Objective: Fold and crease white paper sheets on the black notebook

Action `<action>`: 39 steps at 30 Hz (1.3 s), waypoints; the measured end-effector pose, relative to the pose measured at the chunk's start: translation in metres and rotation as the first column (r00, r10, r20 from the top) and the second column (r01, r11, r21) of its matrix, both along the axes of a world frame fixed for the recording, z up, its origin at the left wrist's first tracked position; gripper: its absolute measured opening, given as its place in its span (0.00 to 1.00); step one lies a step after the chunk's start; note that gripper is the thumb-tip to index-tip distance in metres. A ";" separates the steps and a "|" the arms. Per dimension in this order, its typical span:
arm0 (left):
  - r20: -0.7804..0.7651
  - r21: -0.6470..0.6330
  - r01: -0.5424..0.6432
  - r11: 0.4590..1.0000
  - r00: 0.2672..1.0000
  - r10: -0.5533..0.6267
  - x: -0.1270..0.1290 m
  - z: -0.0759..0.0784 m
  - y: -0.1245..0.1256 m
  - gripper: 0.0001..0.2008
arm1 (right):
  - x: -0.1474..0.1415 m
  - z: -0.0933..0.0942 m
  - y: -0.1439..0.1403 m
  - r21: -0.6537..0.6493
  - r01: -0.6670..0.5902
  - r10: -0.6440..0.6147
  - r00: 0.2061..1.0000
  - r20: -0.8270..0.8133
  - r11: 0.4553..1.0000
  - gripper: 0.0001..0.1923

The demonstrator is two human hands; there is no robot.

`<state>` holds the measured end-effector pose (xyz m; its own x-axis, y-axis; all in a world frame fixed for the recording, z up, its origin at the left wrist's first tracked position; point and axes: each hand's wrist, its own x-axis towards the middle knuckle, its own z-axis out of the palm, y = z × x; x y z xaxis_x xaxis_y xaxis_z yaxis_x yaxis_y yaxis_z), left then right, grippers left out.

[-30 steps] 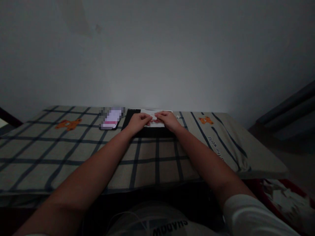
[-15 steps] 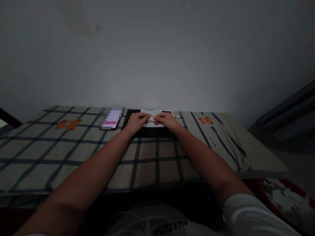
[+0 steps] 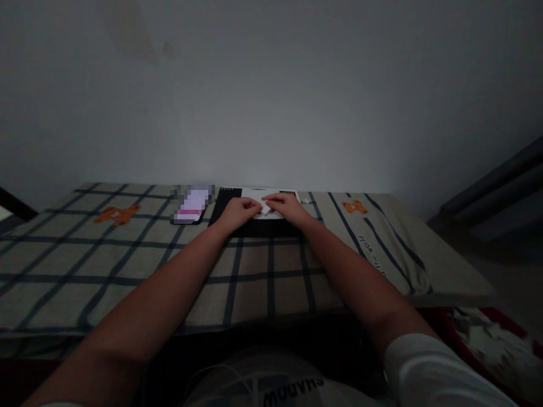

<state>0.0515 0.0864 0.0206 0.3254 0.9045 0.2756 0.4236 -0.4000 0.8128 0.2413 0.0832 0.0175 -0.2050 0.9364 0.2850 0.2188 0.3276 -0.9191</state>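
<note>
Over a black mat (image 3: pixel 254 229) near the wall, my two hands meet almost fingertip to fingertip. A small white piece (image 3: pixel 265 209), apparently folded paper, shows between them. My left hand (image 3: pixel 240 213) pinches its left side between thumb and fingers. On the other side, my right hand (image 3: pixel 289 207) has its thumb and fingers closed at the piece's right and upper edge. Beneath the hands lies a white sheet (image 3: pixel 251 194) on the mat, partly covered by the fingers. The piece is too small and dim for its exact shape to be made out.
A phone (image 3: pixel 193 204) with a lit, partly blurred screen lies left of the mat. White scraps (image 3: pixel 306 201) rest just right of it. A checked cloth (image 3: pixel 271 265) with bear prints covers the table. Low on the right stands a red container (image 3: pixel 450 333) holding whitish pieces.
The white piece between my fingers has turned and shows a larger, tilted face. My left hand has shifted slightly down and right; the right fingers have changed their hold a little.
</note>
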 end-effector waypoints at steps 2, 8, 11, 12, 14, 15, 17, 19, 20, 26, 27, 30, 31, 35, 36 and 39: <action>0.012 -0.003 0.014 1.000 1.000 -0.014 0.000 0.000 0.000 0.14 | 0.001 0.000 -0.001 0.009 -0.022 0.022 1.000 0.004 1.000 0.15; 0.134 -0.012 -0.008 1.000 0.991 0.010 0.000 0.000 0.002 0.17 | 0.002 -0.005 0.004 -0.086 -0.019 0.007 0.991 -0.133 0.996 0.16; 0.167 -0.022 0.004 1.000 0.986 0.000 0.000 -0.002 0.003 0.17 | 0.001 -0.008 0.006 -0.120 -0.028 0.009 0.988 -0.152 0.992 0.12; 0.178 -0.026 0.008 1.000 0.984 -0.003 0.000 -0.002 0.003 0.17 | 0.001 -0.008 0.006 -0.121 -0.030 0.010 0.987 -0.160 0.992 0.12; 0.206 -0.033 0.010 0.999 0.978 -0.003 0.001 -0.001 0.003 0.18 | 0.002 -0.007 0.004 -0.114 -0.041 0.021 0.985 -0.171 0.993 0.16; 0.218 -0.037 0.007 0.999 0.976 0.001 0.001 -0.001 0.002 0.19 | 0.002 -0.005 0.003 -0.097 -0.049 0.033 0.986 -0.163 0.994 0.19; 0.229 -0.043 -0.008 0.999 0.973 0.017 0.001 -0.001 0.003 0.19 | 0.003 -0.002 0.001 -0.018 -0.061 0.059 0.994 -0.096 0.998 0.23; 0.222 -0.047 -0.021 0.999 0.974 0.031 0.001 -0.001 0.004 0.18 | 0.003 0.001 -0.002 0.100 -0.062 0.061 0.998 0.011 0.993 0.21; 0.217 -0.048 -0.020 0.999 0.976 0.030 0.001 -0.002 0.004 0.17 | 0.004 0.002 -0.002 0.150 -0.060 0.052 0.997 0.060 0.987 0.18; 0.249 -0.079 0.030 0.996 0.969 -0.010 0.003 -0.001 0.002 0.19 | 0.004 0.000 -0.001 0.195 0.019 -0.042 0.992 0.115 0.981 0.12; 0.259 -0.082 0.045 0.996 0.966 -0.022 0.003 0.000 0.001 0.20 | 0.005 -0.001 0.000 0.175 0.035 -0.052 0.994 0.094 0.984 0.13; 0.271 -0.061 0.080 0.995 0.961 -0.061 0.003 0.000 -0.001 0.24 | 0.005 -0.004 0.001 0.096 0.048 -0.050 0.999 0.018 0.994 0.15; 0.267 -0.052 0.085 0.995 0.961 -0.069 0.003 0.000 -0.001 0.25 | 0.005 -0.004 0.002 0.067 0.047 -0.047 0.999 -0.009 0.997 0.15; 0.249 -0.021 0.093 0.995 0.965 -0.085 0.002 -0.001 0.001 0.25 | 0.005 -0.006 0.003 -0.027 0.019 -0.022 0.993 -0.114 0.999 0.17; 0.245 -0.016 0.093 0.996 0.966 -0.086 0.001 -0.002 0.002 0.25 | 0.005 -0.006 0.004 -0.041 0.006 -0.012 0.991 -0.135 0.999 0.17; 0.218 -0.007 0.092 0.996 0.972 -0.088 0.001 -0.003 0.003 0.26 | 0.007 -0.007 0.006 -0.054 -0.002 -0.006 0.987 -0.158 0.999 0.17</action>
<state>0.0524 0.0893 0.0174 0.3396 0.8794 0.3338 0.1993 -0.4141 0.8881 0.2480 0.0894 0.0101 -0.1597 0.9516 0.2627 0.0701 0.2764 -0.9585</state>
